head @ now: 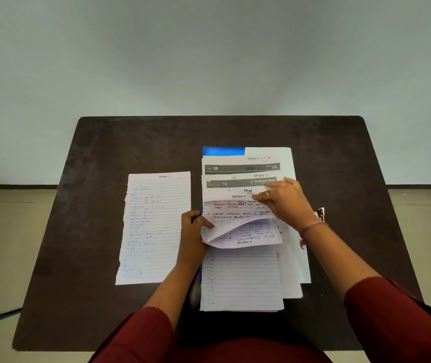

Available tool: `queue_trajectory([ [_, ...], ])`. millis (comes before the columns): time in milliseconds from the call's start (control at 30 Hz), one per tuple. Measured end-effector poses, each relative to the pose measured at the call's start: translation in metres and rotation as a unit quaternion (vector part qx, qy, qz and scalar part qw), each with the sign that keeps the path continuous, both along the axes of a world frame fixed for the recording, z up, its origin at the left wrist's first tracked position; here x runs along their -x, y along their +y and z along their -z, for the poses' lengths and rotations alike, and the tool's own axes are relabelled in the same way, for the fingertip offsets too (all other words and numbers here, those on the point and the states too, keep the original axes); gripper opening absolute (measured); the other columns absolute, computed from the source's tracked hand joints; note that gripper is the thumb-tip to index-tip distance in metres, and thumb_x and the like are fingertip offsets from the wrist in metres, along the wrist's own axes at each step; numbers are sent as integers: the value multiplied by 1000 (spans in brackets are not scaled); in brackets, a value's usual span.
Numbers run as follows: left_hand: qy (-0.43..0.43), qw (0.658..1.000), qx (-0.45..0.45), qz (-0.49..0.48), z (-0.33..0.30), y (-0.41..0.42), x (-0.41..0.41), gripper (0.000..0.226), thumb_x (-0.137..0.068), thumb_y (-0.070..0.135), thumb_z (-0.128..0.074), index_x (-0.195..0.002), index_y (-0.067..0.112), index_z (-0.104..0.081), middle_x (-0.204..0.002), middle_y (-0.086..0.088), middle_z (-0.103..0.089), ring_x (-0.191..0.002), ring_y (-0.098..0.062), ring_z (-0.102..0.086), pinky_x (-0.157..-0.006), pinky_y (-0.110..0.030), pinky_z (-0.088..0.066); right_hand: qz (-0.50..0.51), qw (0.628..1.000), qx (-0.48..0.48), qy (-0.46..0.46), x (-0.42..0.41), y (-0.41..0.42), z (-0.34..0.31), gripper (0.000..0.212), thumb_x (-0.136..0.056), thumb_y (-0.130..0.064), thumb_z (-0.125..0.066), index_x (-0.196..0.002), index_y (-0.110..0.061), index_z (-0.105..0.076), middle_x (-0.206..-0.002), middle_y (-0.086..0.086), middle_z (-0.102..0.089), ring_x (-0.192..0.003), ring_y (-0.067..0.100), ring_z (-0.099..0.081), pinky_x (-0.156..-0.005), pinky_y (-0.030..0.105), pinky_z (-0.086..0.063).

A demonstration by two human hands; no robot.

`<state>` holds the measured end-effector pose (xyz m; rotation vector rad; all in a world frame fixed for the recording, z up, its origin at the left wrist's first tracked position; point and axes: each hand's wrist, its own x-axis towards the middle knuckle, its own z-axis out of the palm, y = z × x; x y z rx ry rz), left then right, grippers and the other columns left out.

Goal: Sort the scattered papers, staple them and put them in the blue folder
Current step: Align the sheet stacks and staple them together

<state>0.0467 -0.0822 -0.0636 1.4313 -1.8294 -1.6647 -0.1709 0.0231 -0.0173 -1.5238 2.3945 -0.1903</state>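
Observation:
A loose pile of papers (243,279) lies at the table's centre right, printed and lined sheets overlapping. Only a corner of the blue folder (222,151) shows under the pile at the back. One lined handwritten sheet (154,229) lies apart to the left. My left hand (196,231) pinches the left edge of a handwritten sheet (240,231) that is curled and folded over on the pile. My right hand (285,203) rests on the upper part of that sheet, fingers pointing left. No stapler is plainly visible.
The dark table (104,158) ends at a pale wall behind. A small dark object (194,294) lies half hidden under my left forearm beside the pile. A small clip-like item (320,213) peeks out behind my right wrist.

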Motion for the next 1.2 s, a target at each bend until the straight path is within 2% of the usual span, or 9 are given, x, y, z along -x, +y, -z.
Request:
queue_trajectory([
  [100, -13, 998, 61, 23, 2, 0, -4, 15, -83, -6, -54, -92, 4, -58, -105, 4, -49, -98, -12, -52, -93, -32, -44, -27, 998, 61, -15, -9, 17, 3, 11, -82, -31, -72, -93, -32, -76, -134, -1, -58, -130, 26, -47, -107, 50, -30],
  [233, -34, 992, 111, 58, 12, 0, -6, 29, -76, -6, -70, -99, 1, -53, -106, -2, -41, -94, -19, -48, -81, -34, -49, -41, 978, 36, -199, -12, 30, -9, 9, -81, -25, -75, -89, -28, -77, -127, -5, -60, -116, 13, -52, -99, 35, -46],
  [367, -3, 998, 56, 13, -2, -3, 2, 44, -89, 12, -66, -128, 12, -47, -119, 9, -43, -109, -3, -48, -85, -5, -40, -72, 954, -88, -276, -9, 26, -17, 13, -79, -33, -75, -91, -28, -77, -127, -16, -56, -113, 5, -47, -97, 20, -40],
  [467, -17, 998, 44, 48, -1, -1, 2, 31, -87, 3, -64, -116, 11, -57, -134, -1, -41, -112, -8, -48, -98, -19, -41, -12, 931, -87, -354, -2, 15, -22, 24, -79, -42, -71, -87, -21, -79, -109, -26, -63, -107, 2, -56, -97, 24, -45],
  [600, -3, 999, 52, 17, 5, 1, 3, 20, -88, -1, -56, -92, 18, -61, -120, 4, -51, -114, -14, -52, -103, -36, -42, 60, 972, 5, -226, 13, -11, -11, 27, -86, -37, -66, -105, -18, -71, -113, -3, -68, -106, 15, -60, -97, 38, -47],
  [800, 2, 999, 51, 13, 20, 1, 2, 15, -90, -6, -49, -95, -5, -63, -107, 15, -47, -86, 24, -50, -76, 1, -38, 71, 990, -57, -104, 15, -28, 4, 16, -88, -24, -65, -103, -27, -69, -106, -7, -69, -104, 17, -60, -97, 39, -37],
  [1000, -12, 994, 103, 40, 25, -1, -4, 13, -89, -10, -51, -94, -9, -63, -109, 15, -45, -97, 22, -46, -81, 2, -35, -3, 998, -45, 41, 5, -13, -7, 19, -93, -36, -57, -105, -37, -71, -118, -10, -66, -112, 15, -55, -99, 35, -33],
  [1100, -6, 977, 196, 78, 23, -1, -6, 18, -77, -10, -68, -91, -3, -59, -112, -5, -46, -103, -7, -44, -87, -17, -42, -22, 998, -16, -61, -4, 1, -10, 8, -84, -35, -67, -86, -33, -74, -139, -7, -52, -127, 17, -45, -104, 40, -39],
  [1200, -9, 980, 191, 53, 22, -6, -4, 45, -71, 3, -81, -104, 1, -51, -108, -1, -40, -94, -10, -43, -80, -8, -39, -49, 967, -56, -242, -11, 16, -16, 6, -81, -26, -72, -82, -32, -72, -137, -8, -51, -122, 9, -46, -103, 23, -37],
])
